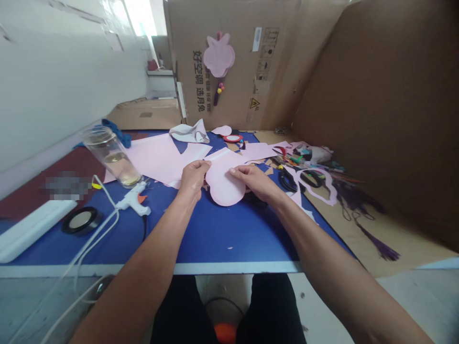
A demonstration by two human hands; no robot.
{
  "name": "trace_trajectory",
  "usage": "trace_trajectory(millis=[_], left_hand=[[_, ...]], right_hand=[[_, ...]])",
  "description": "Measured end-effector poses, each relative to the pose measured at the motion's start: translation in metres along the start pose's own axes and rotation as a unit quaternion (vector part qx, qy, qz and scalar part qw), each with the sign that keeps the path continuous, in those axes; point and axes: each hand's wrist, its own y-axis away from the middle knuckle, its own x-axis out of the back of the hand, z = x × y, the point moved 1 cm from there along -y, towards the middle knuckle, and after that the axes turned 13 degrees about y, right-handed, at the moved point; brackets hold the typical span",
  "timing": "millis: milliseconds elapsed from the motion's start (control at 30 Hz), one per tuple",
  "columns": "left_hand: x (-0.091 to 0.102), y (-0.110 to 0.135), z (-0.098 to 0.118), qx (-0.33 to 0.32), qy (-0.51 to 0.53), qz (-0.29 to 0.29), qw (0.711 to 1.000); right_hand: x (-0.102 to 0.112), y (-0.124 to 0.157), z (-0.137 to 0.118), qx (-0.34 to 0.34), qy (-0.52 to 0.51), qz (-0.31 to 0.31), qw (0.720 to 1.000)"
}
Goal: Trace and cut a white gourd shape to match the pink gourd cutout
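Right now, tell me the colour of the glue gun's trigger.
Orange trigger on the glue gun, seen in the head view.

Strong white light comes from the blown-out opening at upper left, glaring on the pale wall. The right-hand cardboard panel sits in shadow, darkest toward the top corner. The pink cutout is evenly lit; the forearms stretch toward the edges, and coarse pixels mask a patch at left.
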Motion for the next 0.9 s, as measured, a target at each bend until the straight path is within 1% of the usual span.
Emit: trace_trajectory(millis=[167,300,500,700,900], left_hand=[[0.0025,-0.0009,0.0034,-0.017,0.027,0.044,0.998],[0.0038,-0.0031,0.0042,-0.022,0.045,0.064,0.997],[0.0061,-0.0056,0.0049,-0.024,0.066,0.080,0.994],[0.0077,-0.0063,0.0064,-0.027,0.074,0.092,0.993],[0.0081,-0.0065,0.0061,-0.029,0.077,0.094,0.992]], right_hand=[[0.0001,0.0004,-0.0003,-0.010,-0.009,0.001,1.000],[0.0008,-0.0008,0.0021,-0.017,-0.020,0.007,1.000],[0.0025,-0.0014,0.0047,-0.015,-0.016,0.012,1.000],[0.0047,-0.0030,0.0072,0.013,0.019,0.025,0.999],[0.0033,-0.0021,0.0042,0.013,0.007,0.042,0.999]])
